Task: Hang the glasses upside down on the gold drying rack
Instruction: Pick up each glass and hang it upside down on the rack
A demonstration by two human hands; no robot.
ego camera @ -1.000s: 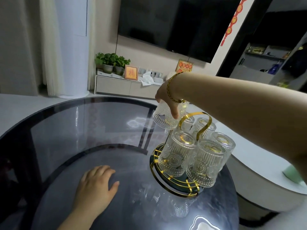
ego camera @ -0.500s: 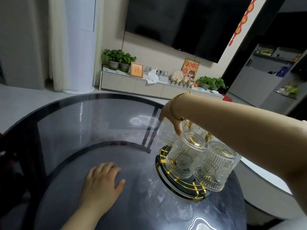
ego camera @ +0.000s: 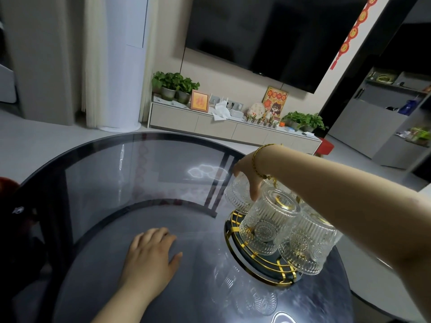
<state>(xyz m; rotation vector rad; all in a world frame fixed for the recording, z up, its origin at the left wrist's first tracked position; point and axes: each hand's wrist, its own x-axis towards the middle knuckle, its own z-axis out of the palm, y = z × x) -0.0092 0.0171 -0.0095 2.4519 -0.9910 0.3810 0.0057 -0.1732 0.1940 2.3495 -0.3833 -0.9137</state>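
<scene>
Round dark glass table [ego camera: 105,183]; my left hand [ego camera: 149,255] lies spread flat on it, probably bracing. Right of it, round gold wire drying rack [ego camera: 254,258] carries ribbed clear glasses [ego camera: 268,224] inverted. Right hand [ego camera: 248,173] grips far-left ribbed glass [ego camera: 235,197], seemingly seating it.

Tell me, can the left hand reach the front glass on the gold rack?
Probably yes. The left hand lies flat on the table, with only bare tabletop between it and the front glass on the gold rack. The right hand is busy farther back.
</scene>
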